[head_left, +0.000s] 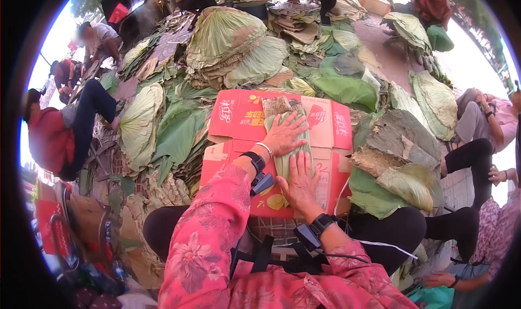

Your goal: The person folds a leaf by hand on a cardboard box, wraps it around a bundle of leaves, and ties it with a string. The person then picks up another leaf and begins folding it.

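A flattened red cardboard box (233, 125) lies in front of me, across my lap. On it rests a folded green leaf bundle (286, 160), long and narrow, with a brown piece (275, 105) at its far end. My left hand (282, 136) lies flat on the upper part of the bundle with its fingers spread. Nearer to me, my right hand (300, 185) presses on the lower right part of the bundle, fingers stretched out. Neither hand is closed round anything. The bundle is partly hidden under both hands.
A tall pile of large dried leaves (225, 37) stands beyond the box. More leaves lie left (142, 125) and right (404, 141). A white cord (388, 246) runs by my right knee. Several people sit around, one in red (51, 135) at the left.
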Action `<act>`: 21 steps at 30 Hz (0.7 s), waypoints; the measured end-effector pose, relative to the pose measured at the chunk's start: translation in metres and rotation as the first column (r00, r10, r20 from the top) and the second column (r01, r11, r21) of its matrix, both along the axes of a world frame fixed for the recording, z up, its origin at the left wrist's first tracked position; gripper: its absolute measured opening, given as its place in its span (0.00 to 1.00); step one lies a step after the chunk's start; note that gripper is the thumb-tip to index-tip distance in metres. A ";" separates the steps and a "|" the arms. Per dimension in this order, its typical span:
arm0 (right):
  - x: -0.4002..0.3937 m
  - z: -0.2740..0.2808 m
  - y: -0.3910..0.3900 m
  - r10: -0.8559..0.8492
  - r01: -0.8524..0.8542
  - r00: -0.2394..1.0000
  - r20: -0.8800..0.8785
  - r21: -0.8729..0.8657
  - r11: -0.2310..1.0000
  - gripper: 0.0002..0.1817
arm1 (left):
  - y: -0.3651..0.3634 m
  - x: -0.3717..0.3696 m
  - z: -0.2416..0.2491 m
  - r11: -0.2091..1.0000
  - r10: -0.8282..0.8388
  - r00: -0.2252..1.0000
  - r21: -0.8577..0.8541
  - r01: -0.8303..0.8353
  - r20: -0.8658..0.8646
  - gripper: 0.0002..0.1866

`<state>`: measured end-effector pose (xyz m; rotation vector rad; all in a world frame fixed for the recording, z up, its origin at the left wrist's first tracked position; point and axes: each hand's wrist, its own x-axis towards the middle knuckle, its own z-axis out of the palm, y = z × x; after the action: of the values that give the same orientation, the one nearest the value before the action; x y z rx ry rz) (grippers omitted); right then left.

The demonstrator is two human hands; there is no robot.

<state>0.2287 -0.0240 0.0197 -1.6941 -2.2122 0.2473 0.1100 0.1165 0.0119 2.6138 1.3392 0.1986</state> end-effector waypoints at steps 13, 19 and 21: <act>0.007 -0.017 0.003 -0.011 0.030 0.958 -0.288 0.059 0.998 0.30 | -0.123 -0.018 0.014 0.566 0.822 0.137 -0.767 -0.302 0.553 0.23; 0.011 -0.010 0.000 -0.013 0.002 0.739 -0.674 -0.018 1.000 0.26 | -0.135 -0.005 0.022 0.435 0.899 0.089 -0.898 -0.072 0.428 0.18; 0.007 -0.002 -0.004 -0.007 -0.018 0.694 -0.720 -0.028 0.999 0.26 | -0.141 0.004 0.026 0.485 0.874 0.056 -0.862 -0.144 0.483 0.16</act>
<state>0.2359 -0.0278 0.0178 -1.2729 -1.6063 0.8073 0.1135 -0.0245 0.0381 0.7673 1.4166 1.0175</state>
